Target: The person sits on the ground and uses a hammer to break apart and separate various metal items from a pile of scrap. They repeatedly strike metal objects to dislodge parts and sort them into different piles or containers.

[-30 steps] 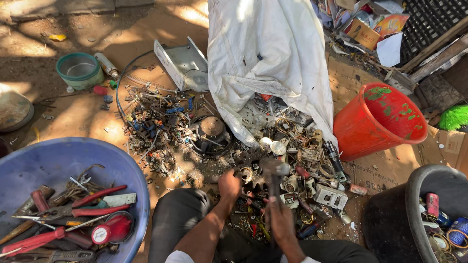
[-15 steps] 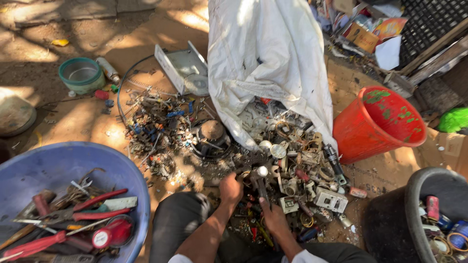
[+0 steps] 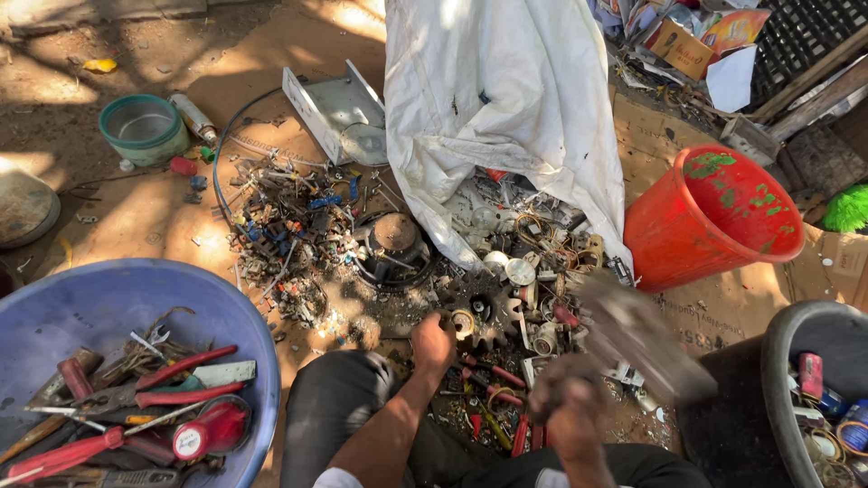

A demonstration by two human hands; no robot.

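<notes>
Dirt ground is carrying a scrap pile (image 3: pixel 452 262); left hand (image 3: pixel 432 343) is clenching on its parts, right hand (image 3: pixel 571 411) is gripping a blurred metal piece (image 3: pixel 642 339).

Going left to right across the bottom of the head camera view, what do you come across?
Blue tub of red-handled tools → left hand on the scrap pile → right hand lifting a blurred grey piece → dark tub of small parts.
</notes>
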